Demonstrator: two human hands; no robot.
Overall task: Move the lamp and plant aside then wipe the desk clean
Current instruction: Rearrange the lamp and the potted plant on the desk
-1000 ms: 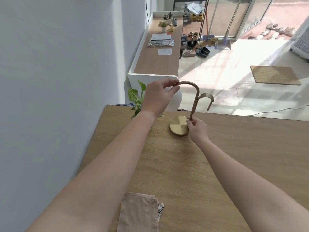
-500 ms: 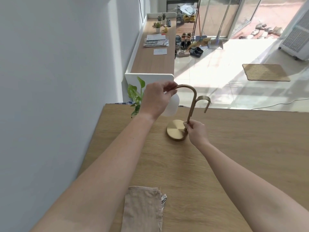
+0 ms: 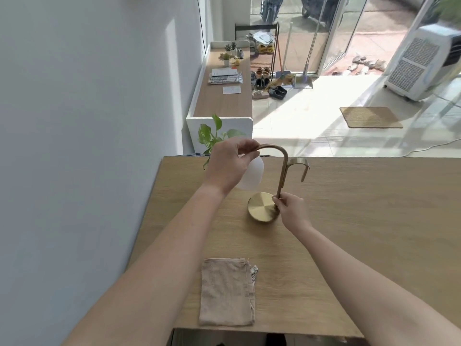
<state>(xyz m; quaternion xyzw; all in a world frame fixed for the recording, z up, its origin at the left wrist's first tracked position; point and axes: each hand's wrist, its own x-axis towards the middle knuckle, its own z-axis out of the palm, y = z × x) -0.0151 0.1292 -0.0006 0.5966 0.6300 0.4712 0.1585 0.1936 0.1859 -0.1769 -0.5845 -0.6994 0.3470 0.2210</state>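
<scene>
Both hands are on the brass lamp [image 3: 260, 208] near the counter's [image 3: 361, 221] far-left corner: the left hand [image 3: 233, 163] curls over its arched neck, the right hand [image 3: 291, 211] pinches the stem just above the base. The plant [image 3: 212, 136] stands behind, at that corner; a folded cloth [image 3: 227, 290] lies at the near edge.

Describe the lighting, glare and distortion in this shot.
Head view: sunlight from the glass doors washes out the floor tiles; the lamp gleams softly, without hard glare; the wide lens tilts and softens the air cooler at the corner; the desk and cloth look sharp.
</scene>
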